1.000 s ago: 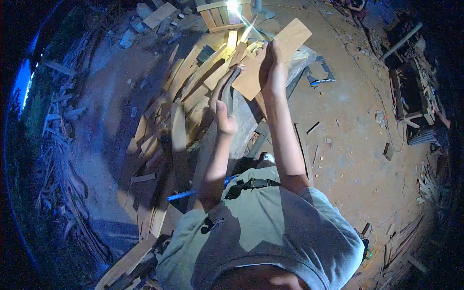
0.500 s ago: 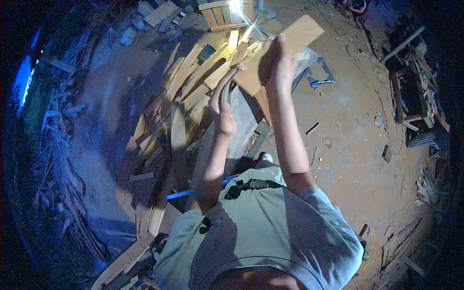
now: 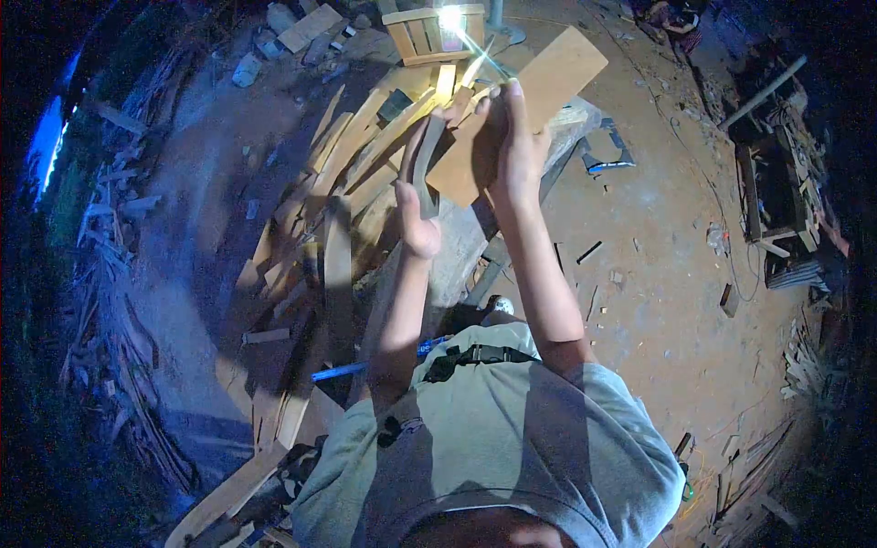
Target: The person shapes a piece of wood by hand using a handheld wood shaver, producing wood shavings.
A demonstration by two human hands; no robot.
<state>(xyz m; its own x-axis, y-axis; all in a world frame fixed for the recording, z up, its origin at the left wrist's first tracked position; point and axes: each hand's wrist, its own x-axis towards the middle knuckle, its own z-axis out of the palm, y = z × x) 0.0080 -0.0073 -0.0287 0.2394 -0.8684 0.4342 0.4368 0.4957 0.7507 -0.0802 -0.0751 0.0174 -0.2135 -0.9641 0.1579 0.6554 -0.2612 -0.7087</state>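
My left hand [image 3: 418, 219] is closed round a slim, curved piece of wood [image 3: 427, 155] that stands edge-up over the work surface. My right hand [image 3: 519, 164] grips a flat wooden board [image 3: 565, 78], which slants from lower left to upper right, its fingers on the near side partly covering it. The two pieces are held close together, their lower parts side by side. Beneath them lies a thick grey log or beam [image 3: 461, 228]. A heap of curved wooden slats [image 3: 361, 151] is just left of my left hand.
A bright lamp [image 3: 450, 16] shines by a slatted wooden box [image 3: 434, 36] ahead. A wooden frame [image 3: 781, 187] stands on the right, with wood scraps [image 3: 804, 361] nearby. More offcuts [image 3: 128, 310] line the left side. A blue-marked tool [image 3: 338, 371] lies near my waist.
The flat board has shifted slightly down and left in my right hand's grip. My left hand has turned the curved piece, so more of its face shows.
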